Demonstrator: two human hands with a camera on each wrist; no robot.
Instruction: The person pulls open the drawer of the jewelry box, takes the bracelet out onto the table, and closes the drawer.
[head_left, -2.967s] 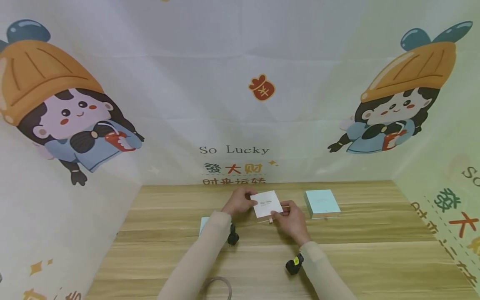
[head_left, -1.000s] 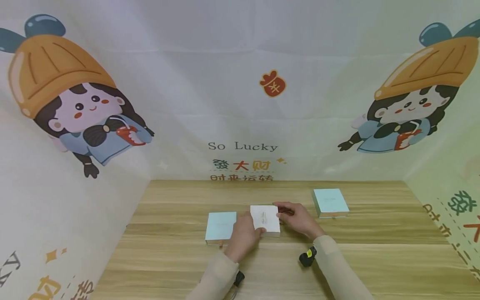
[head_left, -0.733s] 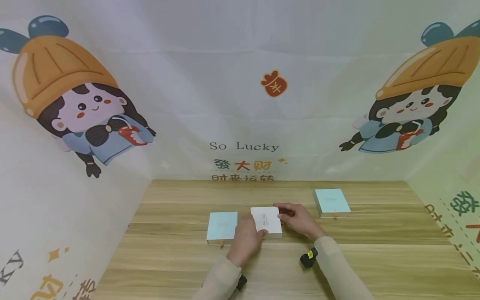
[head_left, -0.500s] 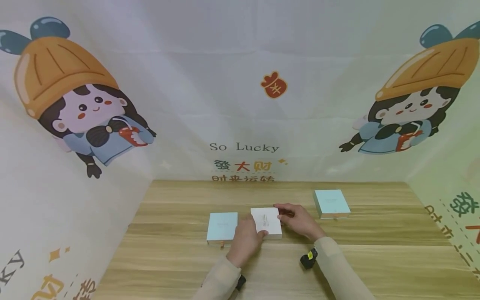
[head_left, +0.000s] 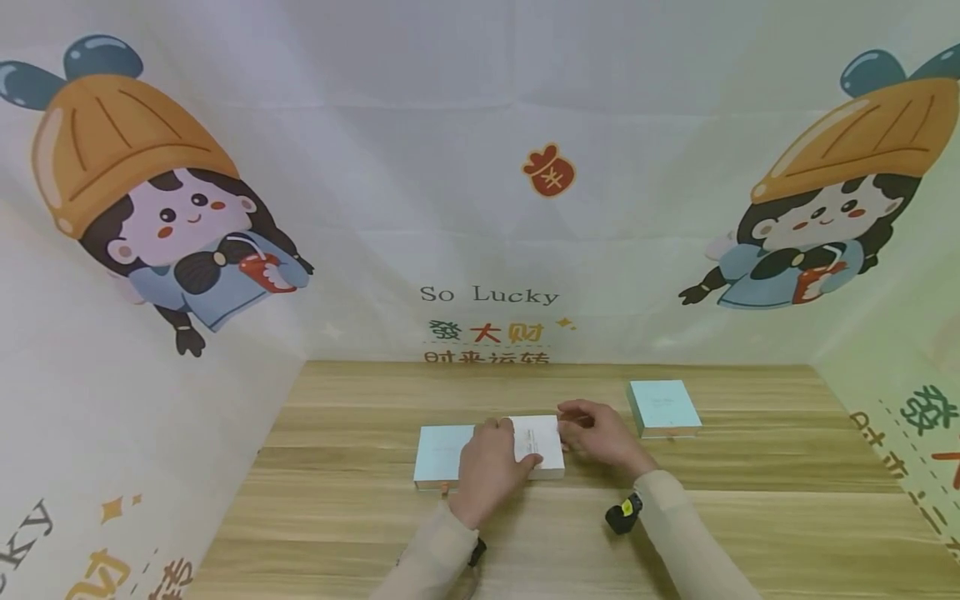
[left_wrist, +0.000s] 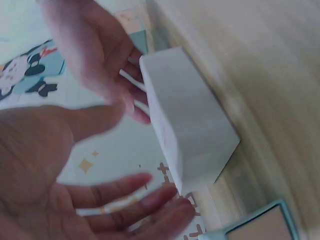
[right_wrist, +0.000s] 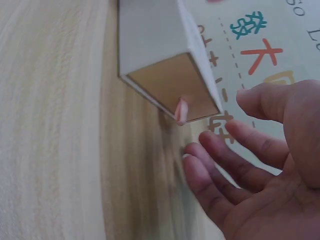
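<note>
A white box (head_left: 542,446) with small dark lettering on top rests on the table between my hands. Its end with a pink ribbon tab (right_wrist: 182,111) faces the right hand. My left hand (head_left: 489,468) hovers at the box's left side; in the left wrist view its spread fingers stand clear of the white wall. Just off the box's right side is my right hand (head_left: 600,433), fingers loosely bent and holding nothing, as the right wrist view shows. A light blue box (head_left: 441,454) lies to the left, partly hidden by the left hand.
Another light blue box (head_left: 663,404) sits farther back at the right. Wood-grain table (head_left: 750,517) extends around the boxes. Printed cloth walls (head_left: 360,275) rise behind and at both sides. Each wrist carries a small black camera (head_left: 622,512).
The white box, earlier held up with its ribbon end toward me, was turned and set down right of the left blue box. Lately both hands have let go of it.
</note>
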